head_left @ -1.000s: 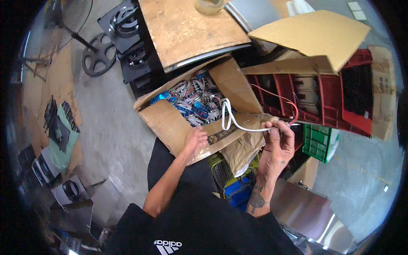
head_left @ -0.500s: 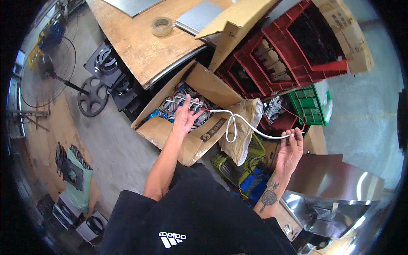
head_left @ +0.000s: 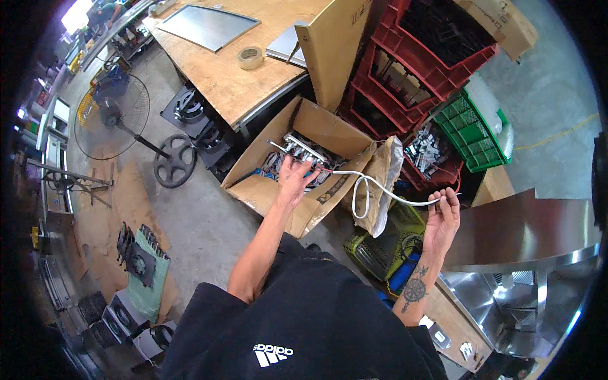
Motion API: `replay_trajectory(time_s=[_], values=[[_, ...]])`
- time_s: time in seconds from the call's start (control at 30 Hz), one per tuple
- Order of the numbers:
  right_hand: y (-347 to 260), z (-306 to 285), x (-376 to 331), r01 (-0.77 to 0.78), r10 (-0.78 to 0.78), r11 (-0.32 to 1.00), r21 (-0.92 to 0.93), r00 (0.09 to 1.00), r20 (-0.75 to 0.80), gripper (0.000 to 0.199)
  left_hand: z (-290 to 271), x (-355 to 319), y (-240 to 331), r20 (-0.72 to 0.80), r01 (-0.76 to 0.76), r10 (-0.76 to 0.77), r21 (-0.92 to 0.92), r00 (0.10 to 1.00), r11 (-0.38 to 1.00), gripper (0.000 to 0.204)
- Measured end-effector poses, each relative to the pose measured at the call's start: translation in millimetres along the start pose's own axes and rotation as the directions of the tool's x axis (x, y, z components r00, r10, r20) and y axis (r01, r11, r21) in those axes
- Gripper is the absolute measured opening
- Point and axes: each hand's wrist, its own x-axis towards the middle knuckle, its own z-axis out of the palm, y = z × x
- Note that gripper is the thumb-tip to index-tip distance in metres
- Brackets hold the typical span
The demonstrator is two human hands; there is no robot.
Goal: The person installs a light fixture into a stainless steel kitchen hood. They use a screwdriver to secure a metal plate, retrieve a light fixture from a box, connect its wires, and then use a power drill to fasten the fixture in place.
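Over the open cardboard box (head_left: 259,199), my left hand (head_left: 292,182) is closed on a silvery metal part (head_left: 305,148) with a thin rod sticking out to the left. Its underside is hidden by my fingers. From beside that hand a white cable (head_left: 405,201) runs to the right, with a short red stretch at the part and a hanging loop midway. The fingertips of my right hand (head_left: 441,221) pinch the cable's far end, where a bit of red wire (head_left: 458,183) shows. Inside the box lie many tangled grey wires and parts with some blue pieces.
A wooden table (head_left: 215,76) at the back carries a tape roll (head_left: 250,58) and a metal tray (head_left: 209,26). Red crates (head_left: 411,79) and a green crate (head_left: 472,136) stand at the right, above a yellow-green basket (head_left: 380,253). A standing fan (head_left: 113,114) is at the left.
The whole view has shifted, so more of the table and fan shows. The metal part has turned in my left hand, showing a broader side. My right hand still pinches the cable end.
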Motion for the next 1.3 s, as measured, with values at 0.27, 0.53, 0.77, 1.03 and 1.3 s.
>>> replay_trajectory(time_s=[0.27,0.53,0.77,1.03,1.3], values=[[-20.2,-73.3,-81.1,-0.043,0.042,0.998,0.044,0.998,0.039,0.026,6.9,-98.2,-28.5,0.029,-0.099,0.095,0.196,0.995,0.976,0.031],[-56.9,-131.7,-206.2,0.006,-0.007,1.000,-0.008,1.000,-0.026,0.031,-15.6,-192.7,-13.6,0.062,-0.189,0.184,0.083,0.981,0.978,0.034],[-48.8,-210.8,-363.9,0.113,-0.147,0.985,-0.131,0.945,-0.291,0.025,-58.9,-276.9,-16.6,0.416,-0.053,0.193,-0.326,0.888,0.944,0.049],[-44.0,-299.3,-584.7,0.078,-0.170,0.977,-0.200,0.848,-0.502,0.024,-61.2,-421.2,-64.1,0.722,0.375,-0.035,-0.317,0.691,0.871,0.053],[-90.1,-415.2,-749.2,0.148,-0.324,0.938,-0.314,0.696,-0.641,0.031,-9.3,-585.0,-176.5,0.673,0.520,-0.339,-0.080,0.658,0.850,0.064]])
